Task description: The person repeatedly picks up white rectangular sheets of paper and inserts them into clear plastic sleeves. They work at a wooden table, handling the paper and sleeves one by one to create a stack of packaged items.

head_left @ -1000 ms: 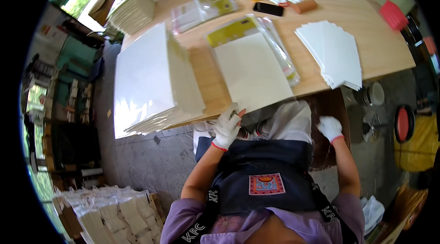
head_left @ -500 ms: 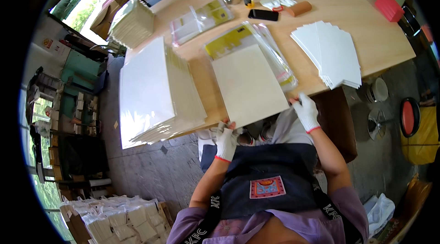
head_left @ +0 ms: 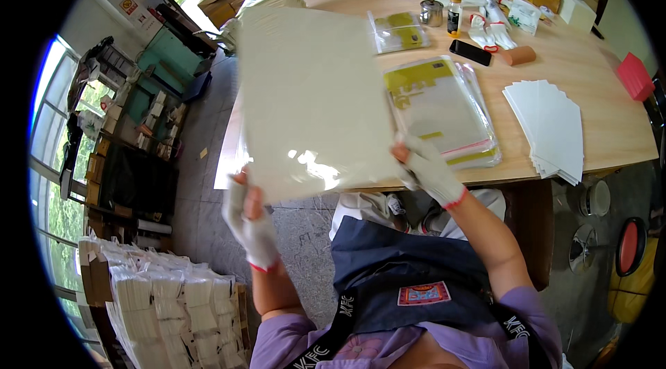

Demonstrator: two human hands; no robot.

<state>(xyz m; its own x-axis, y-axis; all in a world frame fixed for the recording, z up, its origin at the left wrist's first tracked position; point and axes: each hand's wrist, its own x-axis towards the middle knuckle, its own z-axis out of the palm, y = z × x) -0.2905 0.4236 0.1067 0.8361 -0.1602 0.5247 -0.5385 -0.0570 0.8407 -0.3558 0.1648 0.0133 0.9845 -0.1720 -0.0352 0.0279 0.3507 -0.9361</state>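
Note:
Held up over the left part of the table is a large cream sheet in a glossy clear plastic sleeve. My left hand, in a white fingertip-less glove, is closed on its lower left corner. On its lower right edge my right hand, gloved alike, has its fingers closed. To the right lies a pile of clear plastic sleeves with yellow-green printing. The stack of sleeved sheets shows only as a strip at the left; the held sheet hides the rest.
A fanned pile of white cards lies on the wooden table at the right. Farther back are a black phone, a bottle, a metal cup and spare gloves. Wrapped bundles stand at the lower left.
Both hands have lifted the sheet off the sleeve pile and carried it left, over the stack. My view has turned left, so the table appears farther right.

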